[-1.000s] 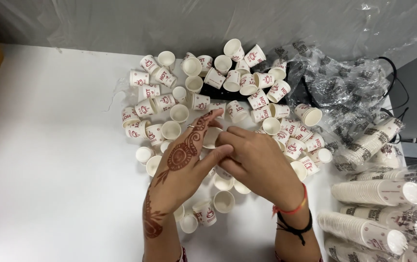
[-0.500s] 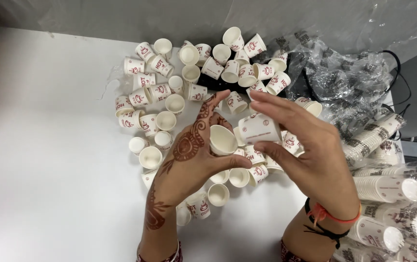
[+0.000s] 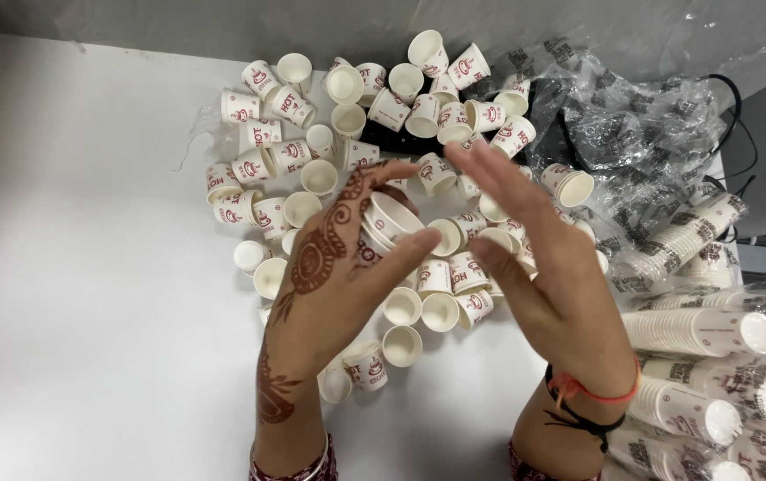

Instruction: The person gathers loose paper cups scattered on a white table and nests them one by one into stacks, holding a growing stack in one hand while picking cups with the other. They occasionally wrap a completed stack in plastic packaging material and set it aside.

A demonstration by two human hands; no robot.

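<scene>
My left hand (image 3: 334,272), marked with dark henna patterns, holds a short nested stack of small white paper cups (image 3: 385,223) between thumb and fingers, mouths facing right. My right hand (image 3: 548,267) hovers just to the right of it, fingers spread and straight, holding nothing. Under and around both hands lies a pile of loose small white paper cups with red print (image 3: 374,98), most tipped on their sides, a few upright.
All of this rests on a white table (image 3: 89,312). Crumpled clear plastic wrappers with dark print (image 3: 632,134) lie at the upper right. Long wrapped sleeves of stacked cups (image 3: 712,330) lie at the right edge. A black cable (image 3: 739,125) runs at the far right.
My hands were together over the pile a second ago. The left hand has since lifted with nested cups, and the right hand has let go and opened, moving away to the right.
</scene>
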